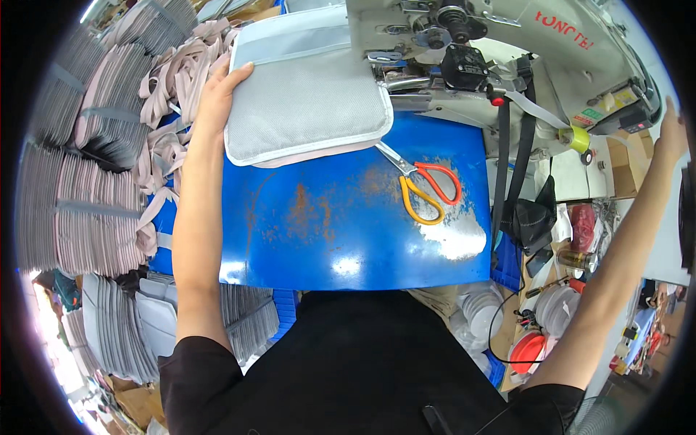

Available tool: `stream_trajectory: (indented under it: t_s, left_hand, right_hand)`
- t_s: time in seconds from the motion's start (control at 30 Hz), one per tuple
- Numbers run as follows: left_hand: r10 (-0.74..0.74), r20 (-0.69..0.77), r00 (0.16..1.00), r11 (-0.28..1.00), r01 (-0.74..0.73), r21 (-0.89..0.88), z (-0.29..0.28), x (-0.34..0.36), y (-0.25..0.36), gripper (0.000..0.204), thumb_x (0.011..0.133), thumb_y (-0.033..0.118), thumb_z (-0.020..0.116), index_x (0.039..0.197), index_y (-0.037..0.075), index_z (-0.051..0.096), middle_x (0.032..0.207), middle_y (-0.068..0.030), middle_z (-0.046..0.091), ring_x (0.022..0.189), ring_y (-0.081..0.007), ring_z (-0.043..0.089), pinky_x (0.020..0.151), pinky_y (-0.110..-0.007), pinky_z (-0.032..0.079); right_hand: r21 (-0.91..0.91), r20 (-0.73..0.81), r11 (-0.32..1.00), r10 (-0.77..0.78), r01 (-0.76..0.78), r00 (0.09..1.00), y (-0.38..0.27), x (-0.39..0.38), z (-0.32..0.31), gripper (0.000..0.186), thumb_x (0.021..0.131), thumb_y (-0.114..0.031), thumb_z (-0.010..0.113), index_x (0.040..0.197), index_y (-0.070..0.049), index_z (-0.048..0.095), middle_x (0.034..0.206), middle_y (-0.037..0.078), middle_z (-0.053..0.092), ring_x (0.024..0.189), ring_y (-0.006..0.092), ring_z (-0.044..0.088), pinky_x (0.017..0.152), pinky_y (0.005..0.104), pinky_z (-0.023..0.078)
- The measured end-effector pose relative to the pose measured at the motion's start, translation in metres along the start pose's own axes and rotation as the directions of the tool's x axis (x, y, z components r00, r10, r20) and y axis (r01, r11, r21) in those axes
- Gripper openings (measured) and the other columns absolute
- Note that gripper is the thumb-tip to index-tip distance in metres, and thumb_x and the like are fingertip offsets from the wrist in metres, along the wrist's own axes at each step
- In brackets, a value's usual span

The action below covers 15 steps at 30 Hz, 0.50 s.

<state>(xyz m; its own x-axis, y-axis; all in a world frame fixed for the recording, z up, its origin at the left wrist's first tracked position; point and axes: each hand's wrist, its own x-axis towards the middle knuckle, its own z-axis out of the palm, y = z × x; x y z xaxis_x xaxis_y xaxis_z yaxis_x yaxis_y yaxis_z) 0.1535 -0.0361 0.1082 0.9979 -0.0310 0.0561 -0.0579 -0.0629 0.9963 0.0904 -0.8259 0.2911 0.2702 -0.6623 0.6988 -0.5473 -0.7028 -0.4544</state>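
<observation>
gripping the grey pouch (304,109) by its left edge, the left hand (217,90) has its thumb on the upper face; the fingers are partly hidden. the pouch extends right of this grip, over the far part of the blue table (312,254), its far right portion screened by the sewing machine (522,32). whether it rests on the table is not clear.

handling, as judged: keep the pouch flat, guide it from the edge with light, even pressure, hold the piping straight, and keep the thumb well away from the needle area.

orientation: the rounded near corners face the wearer, below the grip; the pale band lies across the far end, above it. the near edge rises slightly rightward. the long axis cannot be confirmed with one corner concealed.

below and right of the grip, scissors (409,172) lie with blades toward the pouch. left of it: pink straps (181,80), then bundled stacks (98,225). far right, the right hand (670,138) is beside the machine's end; its grip cannot be determined.
</observation>
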Motion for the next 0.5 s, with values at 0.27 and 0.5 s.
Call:
stream_trajectory:
  t_s: [0.27, 0.5]
  left_hand:
    - [-0.308, -0.063, 0.949, 0.900, 0.269, -0.344, 0.006, -0.040, -0.012, 0.048, 0.098, 0.026, 0.072, 0.133, -0.005, 0.063, 0.121, -0.0153, 0.072, 0.105, -0.0229, 0.072, 0.091, -0.034, 0.057]
    - [-0.340, -0.249, 0.907, 0.910, 0.251, -0.329, -0.076, -0.106, -0.099, 0.045, 0.101, 0.023, 0.070, 0.136, -0.004, 0.061, 0.124, -0.0147, 0.072, 0.108, -0.0242, 0.073, 0.094, -0.036, 0.058]
  right_hand:
    - [0.852, 0.502, 0.235, -0.115, -0.468, 0.857, 0.060, -0.035, 0.075, 0.042, 0.114, -0.033, 0.046, 0.132, -0.001, 0.065, 0.125, 0.011, 0.073, 0.115, 0.0231, 0.067, 0.105, 0.0412, 0.049]
    - [0.878, 0.134, 0.439, 0.152, -0.188, 0.979, 0.017, -0.106, 0.032, 0.034, 0.109, -0.025, 0.054, 0.127, 0.002, 0.064, 0.120, 0.014, 0.073, 0.107, 0.0251, 0.069, 0.097, 0.0411, 0.053]
